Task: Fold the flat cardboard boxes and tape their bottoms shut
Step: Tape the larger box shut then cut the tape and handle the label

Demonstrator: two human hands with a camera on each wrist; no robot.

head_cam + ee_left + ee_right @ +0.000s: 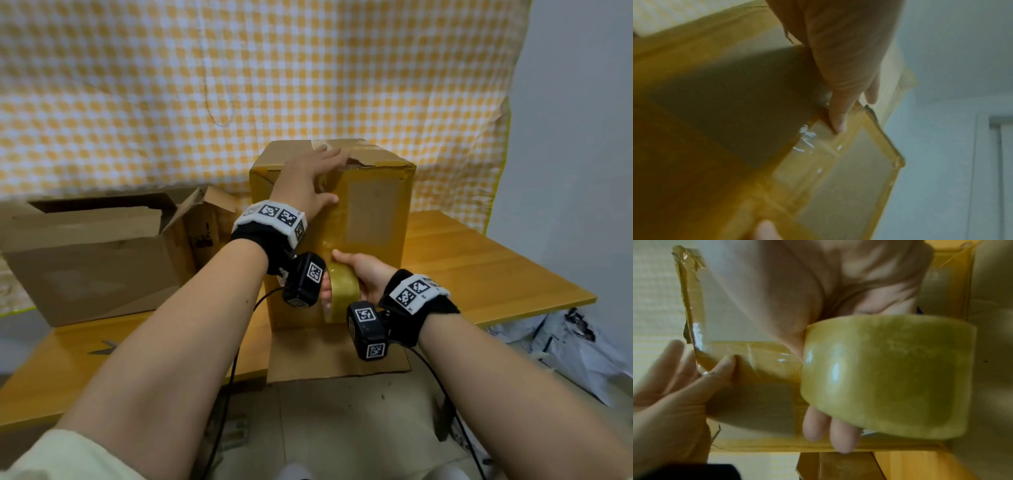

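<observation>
A tall cardboard box (pixel 370 212) stands upright on the wooden table (pixel 479 267), its near face glossy with yellowish tape. My left hand (pixel 310 178) lies flat with straight fingers over the box's top near edge, the thumb pressing a tape strip (pixel 756 356) onto the face. My right hand (pixel 363 274) grips a roll of tape (pixel 342 291) low against the same face, fingers through its core. In the right wrist view the roll of tape (pixel 890 378) fills the middle, the strip running from it toward the left hand's thumb (pixel 723 368).
An open, worn cardboard box (pixel 92 253) lies on its side at the left of the table. A flat cardboard piece (pixel 335 356) sticks out under the tall box over the table's front edge. A checked yellow cloth (pixel 239 85) hangs behind. Crumpled bags (pixel 565 346) lie on the floor at right.
</observation>
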